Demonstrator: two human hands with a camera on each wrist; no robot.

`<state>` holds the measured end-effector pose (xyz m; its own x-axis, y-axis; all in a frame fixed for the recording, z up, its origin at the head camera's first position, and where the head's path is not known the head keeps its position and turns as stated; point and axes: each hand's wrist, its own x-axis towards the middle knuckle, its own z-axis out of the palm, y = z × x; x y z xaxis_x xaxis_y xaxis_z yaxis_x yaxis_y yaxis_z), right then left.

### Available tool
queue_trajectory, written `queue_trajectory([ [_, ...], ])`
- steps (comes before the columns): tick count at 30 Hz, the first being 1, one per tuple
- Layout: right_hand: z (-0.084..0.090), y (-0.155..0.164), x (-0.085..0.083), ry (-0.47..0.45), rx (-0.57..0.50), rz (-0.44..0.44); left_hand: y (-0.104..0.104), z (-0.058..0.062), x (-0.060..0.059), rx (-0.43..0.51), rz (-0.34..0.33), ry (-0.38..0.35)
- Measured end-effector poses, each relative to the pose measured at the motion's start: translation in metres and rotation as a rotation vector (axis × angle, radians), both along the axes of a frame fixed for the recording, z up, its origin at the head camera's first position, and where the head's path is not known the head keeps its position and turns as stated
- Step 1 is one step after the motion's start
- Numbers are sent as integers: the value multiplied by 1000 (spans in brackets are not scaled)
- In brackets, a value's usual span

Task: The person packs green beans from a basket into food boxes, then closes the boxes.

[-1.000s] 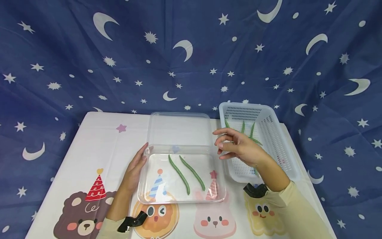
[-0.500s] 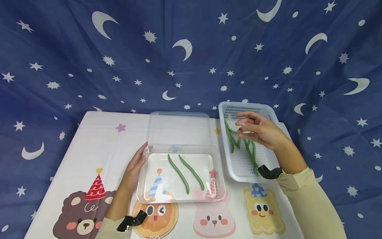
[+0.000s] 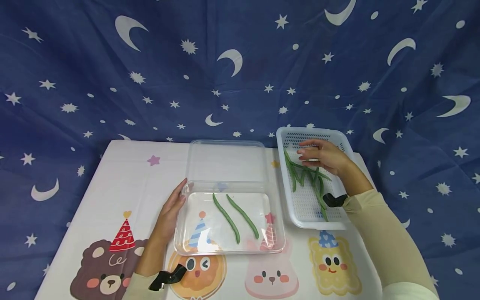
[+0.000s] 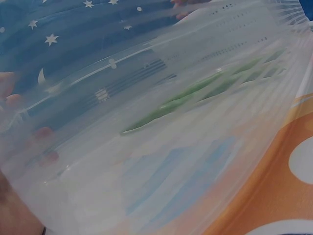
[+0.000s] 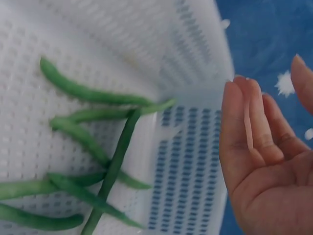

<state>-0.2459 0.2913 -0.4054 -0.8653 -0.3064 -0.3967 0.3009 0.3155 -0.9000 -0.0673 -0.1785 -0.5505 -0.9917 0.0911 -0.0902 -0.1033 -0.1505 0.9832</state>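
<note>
The green beans [image 3: 305, 177] in the white perforated basket [image 3: 339, 212] are slender, smooth pods of mid green, lying crossed over one another in a loose heap toward the basket's far left part. The basket sits on the right of the table, just beside a clear plastic box [image 3: 277, 246]. Two more beans [image 3: 235, 216] lie side by side on the box floor, slanting from far left to near right.

The right hand [image 3: 322, 157] hovers over the heap, fingers relaxed and only slightly bent — it holds nothing; the wrist view shows an empty palm. The left hand [image 3: 170, 212] rests flat against the box's left wall, fingers straight, gripping nothing.

The table carries a white cloth [image 3: 112, 183] printed with cartoon animals in party hats. Behind it hangs a dark blue backdrop [image 3: 150, 75] with white moons and stars.

Against the frame half a second earlier, the right hand has dropped lower and closer to the heap — the left hand and the box are unchanged.
</note>
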Motion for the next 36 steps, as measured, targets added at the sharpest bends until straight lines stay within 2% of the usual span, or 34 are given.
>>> queue_trajectory([
  [3,-9,2,-9,-13,34,5,-1,1,0,-3,-2,-3],
  [6,-17,4,-17,-17,87,46,-2,1,0,-7,-2,-3],
  [10,-25,6,-22,-15,140,91,-2,1,-1,-15,1,-2],
  [14,-35,10,-27,4,190,100,-2,0,-1,-5,-2,1],
  [20,-50,18,-30,26,332,91,-2,1,-1,5,-7,4],
  [25,-59,22,-32,-16,348,83,-2,3,0,7,-7,3],
  [31,-73,26,-34,33,445,148,-2,2,-1,2,-8,5],
  [36,-80,24,-32,36,499,149,-2,1,0,0,-7,6],
])
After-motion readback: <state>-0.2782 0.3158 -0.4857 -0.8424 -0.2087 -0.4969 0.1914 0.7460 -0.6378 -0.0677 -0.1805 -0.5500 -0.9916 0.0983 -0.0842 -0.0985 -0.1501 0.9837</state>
